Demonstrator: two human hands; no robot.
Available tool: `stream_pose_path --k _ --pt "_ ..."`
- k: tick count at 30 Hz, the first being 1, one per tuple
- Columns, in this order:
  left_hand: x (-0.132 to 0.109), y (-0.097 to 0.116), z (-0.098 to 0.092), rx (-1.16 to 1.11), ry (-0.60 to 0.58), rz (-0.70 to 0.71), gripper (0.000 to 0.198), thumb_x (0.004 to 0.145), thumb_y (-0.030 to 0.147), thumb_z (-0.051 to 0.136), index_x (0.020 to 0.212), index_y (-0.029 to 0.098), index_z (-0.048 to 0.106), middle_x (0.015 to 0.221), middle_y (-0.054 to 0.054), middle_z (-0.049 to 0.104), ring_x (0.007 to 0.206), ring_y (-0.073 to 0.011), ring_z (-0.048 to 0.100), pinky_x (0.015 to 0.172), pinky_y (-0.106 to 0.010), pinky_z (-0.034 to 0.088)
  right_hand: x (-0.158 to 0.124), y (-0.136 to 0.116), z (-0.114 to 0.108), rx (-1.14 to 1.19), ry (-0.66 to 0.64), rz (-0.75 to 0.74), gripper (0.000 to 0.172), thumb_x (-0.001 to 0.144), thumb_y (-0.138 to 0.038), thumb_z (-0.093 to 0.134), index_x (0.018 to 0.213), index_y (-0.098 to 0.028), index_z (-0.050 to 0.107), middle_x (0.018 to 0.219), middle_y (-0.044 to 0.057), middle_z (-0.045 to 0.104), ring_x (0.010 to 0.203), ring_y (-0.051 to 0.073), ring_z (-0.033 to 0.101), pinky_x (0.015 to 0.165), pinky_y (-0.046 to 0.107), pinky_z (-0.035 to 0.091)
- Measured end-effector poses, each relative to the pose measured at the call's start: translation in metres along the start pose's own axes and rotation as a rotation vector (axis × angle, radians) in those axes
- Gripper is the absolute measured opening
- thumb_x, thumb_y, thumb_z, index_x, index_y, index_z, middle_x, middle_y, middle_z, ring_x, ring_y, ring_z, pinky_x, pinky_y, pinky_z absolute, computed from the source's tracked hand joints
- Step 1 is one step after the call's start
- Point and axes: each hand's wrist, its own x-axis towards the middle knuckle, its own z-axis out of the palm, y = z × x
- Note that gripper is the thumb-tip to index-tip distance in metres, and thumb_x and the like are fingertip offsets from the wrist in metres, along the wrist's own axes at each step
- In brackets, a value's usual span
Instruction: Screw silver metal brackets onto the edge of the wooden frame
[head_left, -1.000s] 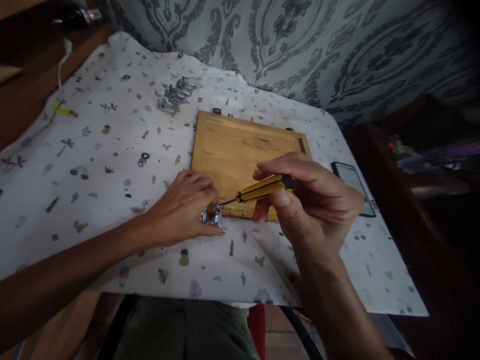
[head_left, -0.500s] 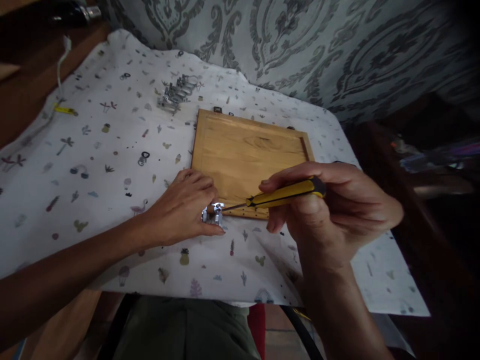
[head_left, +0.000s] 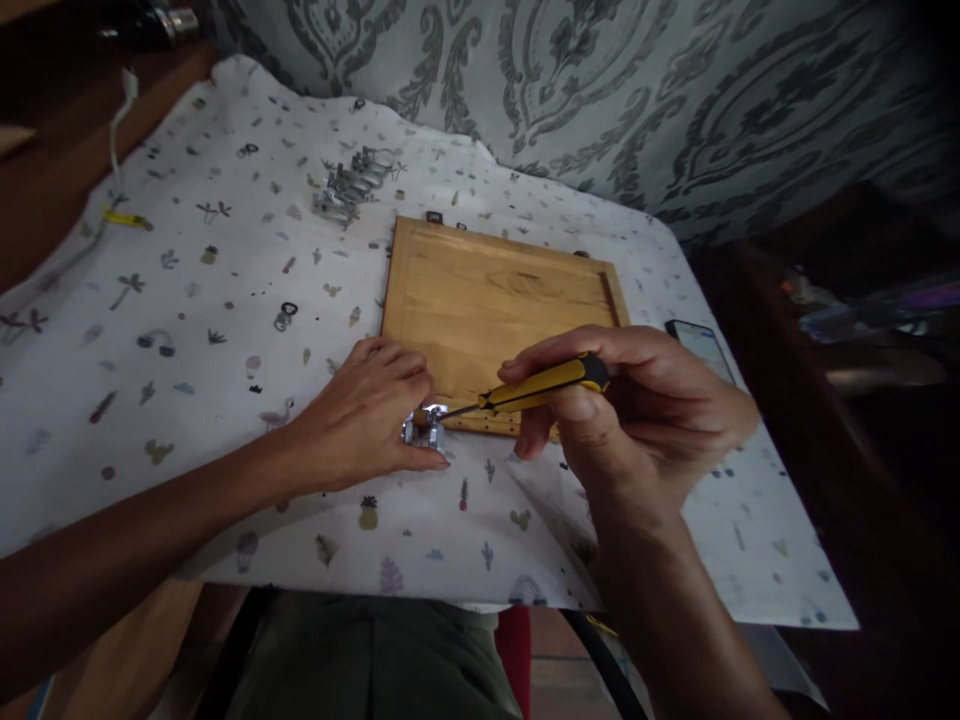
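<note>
At the tips of my left fingers, I'm holding a metal hinge (head_left: pixel 426 425) against the near edge of the wooden cabinet door (head_left: pixel 487 300). My left hand (head_left: pixel 367 415) is curling over the hinge, thumb pressing its near side. My right hand (head_left: pixel 637 420) is clenching a yellow-handled screwdriver (head_left: pixel 540 385), tip meeting the hinge just beside my left fingers. Beyond my right knuckles a smartphone (head_left: pixel 701 345) is lying on the printed cloth (head_left: pixel 187 330). Well beyond my left fingers, spare hinges (head_left: pixel 349 185) are sitting in a pile.

metal hinge (head_left: pixel 426 426) mostly under left hand (head_left: pixel 365 418), phone (head_left: pixel 700 344) partly behind right hand (head_left: pixel 646 420)
</note>
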Motion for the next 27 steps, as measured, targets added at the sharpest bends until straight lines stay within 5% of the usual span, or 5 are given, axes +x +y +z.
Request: stream_pose_path --k 9,18,23,27 --pt "0.000 0.000 0.000 -0.029 -0.002 0.000 0.039 0.076 0.050 0.084 0.088 0.018 0.064 0.092 -0.001 0.062 0.097 -0.0237 0.057 0.098 -0.042 0.037 0.004 0.006 0.000 0.032 -0.042 -0.050 0.019 0.083 -0.023 0.083 0.098 -0.029 0.073 0.086 0.001 0.077 0.073 0.018 0.073 0.037 0.022 0.050" --pt "0.000 0.001 -0.001 0.003 -0.013 -0.010 0.043 0.074 0.052 0.084 0.089 0.017 0.064 0.093 -0.002 0.061 0.099 -0.0255 0.057 0.098 -0.044 0.039 0.006 -0.005 -0.002 -0.067 -0.169 0.044 0.027 0.090 -0.030 0.077 0.116 -0.028 0.075 0.097 0.001 0.077 0.061 0.010 0.069 0.043 0.019 0.056" --pt "0.000 0.000 0.001 0.001 0.003 0.005 0.042 0.075 0.053 0.083 0.088 0.019 0.063 0.093 -0.002 0.062 0.097 -0.0250 0.058 0.099 -0.045 0.040 0.003 -0.003 0.005 -0.134 -0.071 -0.083 0.019 0.082 -0.027 0.084 0.100 -0.025 0.077 0.092 0.003 0.077 0.072 0.015 0.072 0.044 0.021 0.056" --pt "0.000 0.000 0.001 0.013 0.007 0.000 0.038 0.076 0.051 0.082 0.086 0.019 0.063 0.089 -0.001 0.059 0.094 -0.0243 0.057 0.097 -0.045 0.041 0.001 -0.001 0.009 -0.085 -0.047 -0.050 0.018 0.082 -0.028 0.084 0.097 -0.029 0.073 0.087 0.000 0.077 0.068 0.014 0.072 0.050 0.023 0.059"
